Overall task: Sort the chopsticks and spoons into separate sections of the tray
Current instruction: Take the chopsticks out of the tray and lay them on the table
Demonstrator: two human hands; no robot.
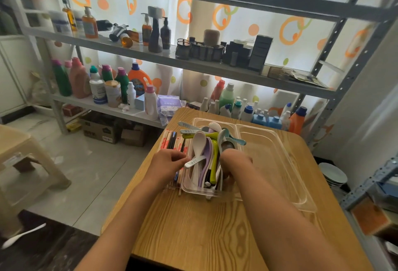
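Observation:
A clear plastic tray (280, 163) with long sections lies on the wooden table (204, 227). Its middle section holds a heap of spoons (206, 147) in white, purple, green and blue. Beside it on the left lies a row of chopsticks (172, 141), some in red-printed paper sleeves, some dark. My left hand (165, 167) rests on the near ends of the chopsticks, fingers curled, its fingertips at a white spoon handle. My right hand (234, 167) reaches down among the spoons at the near end, fingers curled and partly hidden. The tray's right section holds nothing.
Grey metal shelves (193, 63) behind the table carry several bottles and jars. A beige plastic stool (25, 163) stands at the left. A white spoon (21, 236) lies on the floor at lower left. Stacked plates (333, 176) sit to the right of the table.

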